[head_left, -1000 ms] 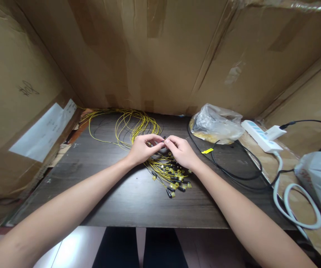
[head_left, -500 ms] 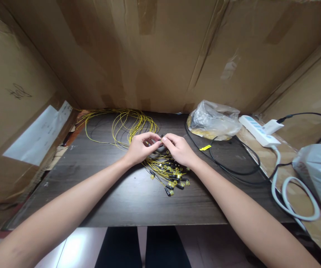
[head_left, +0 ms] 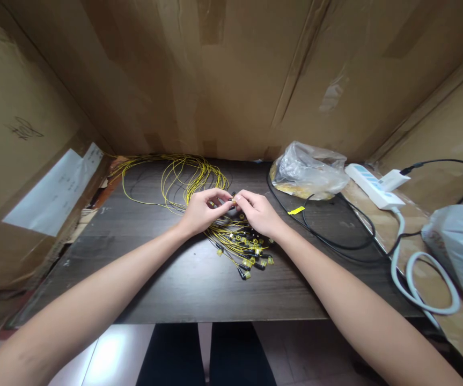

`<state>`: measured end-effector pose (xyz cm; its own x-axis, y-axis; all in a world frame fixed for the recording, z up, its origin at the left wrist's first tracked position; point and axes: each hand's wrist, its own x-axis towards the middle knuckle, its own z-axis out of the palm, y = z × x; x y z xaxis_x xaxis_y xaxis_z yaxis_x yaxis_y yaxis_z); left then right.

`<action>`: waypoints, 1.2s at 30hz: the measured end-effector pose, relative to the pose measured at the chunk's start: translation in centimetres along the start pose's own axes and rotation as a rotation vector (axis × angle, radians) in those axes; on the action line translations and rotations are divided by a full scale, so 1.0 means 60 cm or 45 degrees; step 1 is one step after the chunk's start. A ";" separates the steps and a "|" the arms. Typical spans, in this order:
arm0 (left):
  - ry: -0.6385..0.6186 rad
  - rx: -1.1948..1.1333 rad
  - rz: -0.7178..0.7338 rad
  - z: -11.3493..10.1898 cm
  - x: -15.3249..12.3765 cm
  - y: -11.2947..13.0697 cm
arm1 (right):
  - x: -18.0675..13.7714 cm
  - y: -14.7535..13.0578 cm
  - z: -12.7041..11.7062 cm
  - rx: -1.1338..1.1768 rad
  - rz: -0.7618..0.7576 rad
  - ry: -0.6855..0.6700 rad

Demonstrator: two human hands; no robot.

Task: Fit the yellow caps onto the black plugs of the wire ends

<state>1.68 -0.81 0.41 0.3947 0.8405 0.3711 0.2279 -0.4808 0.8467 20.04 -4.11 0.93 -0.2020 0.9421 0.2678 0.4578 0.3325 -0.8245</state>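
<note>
My left hand (head_left: 206,209) and my right hand (head_left: 256,210) meet over the middle of the dark table. Between their fingertips is a small black connector (head_left: 233,200), pinched from both sides; a bit of yellow shows on it, though the fingers cover most of its shape. Below the hands lies a pile of wire ends (head_left: 251,252) with black connectors and clear yellow caps. Thin yellow wires (head_left: 203,179) run from there under my left hand and loop loosely toward the back left.
A clear plastic bag (head_left: 309,171) with yellowish contents stands at the back right. Beside it a black cable (head_left: 320,236) with a yellow tag curves over the table. A white power strip (head_left: 376,187) and a white bag (head_left: 460,252) are farther right. Cardboard walls (head_left: 231,80) surround the table.
Both hands stay in nearly the same place, with only slight finger movement at the connector. The whole view has shifted slightly upward.
</note>
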 end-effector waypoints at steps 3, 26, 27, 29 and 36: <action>0.003 -0.019 0.009 -0.001 0.001 0.000 | -0.001 -0.005 0.000 0.045 -0.006 0.047; -0.013 0.010 0.001 -0.001 -0.001 0.002 | 0.001 -0.001 0.002 -0.008 0.011 -0.009; -0.003 0.012 0.000 -0.001 -0.001 0.002 | 0.001 -0.002 0.002 -0.004 0.010 0.007; 0.007 0.018 0.004 -0.001 -0.001 0.002 | 0.002 -0.005 0.001 0.032 0.009 0.039; 0.000 0.052 0.034 -0.003 -0.002 0.002 | 0.001 -0.005 0.000 0.117 0.024 -0.030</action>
<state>1.51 -0.90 0.55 0.4011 0.8271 0.3937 0.2537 -0.5133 0.8199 19.88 -4.15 1.21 -0.2151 0.9464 0.2410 0.3807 0.3085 -0.8717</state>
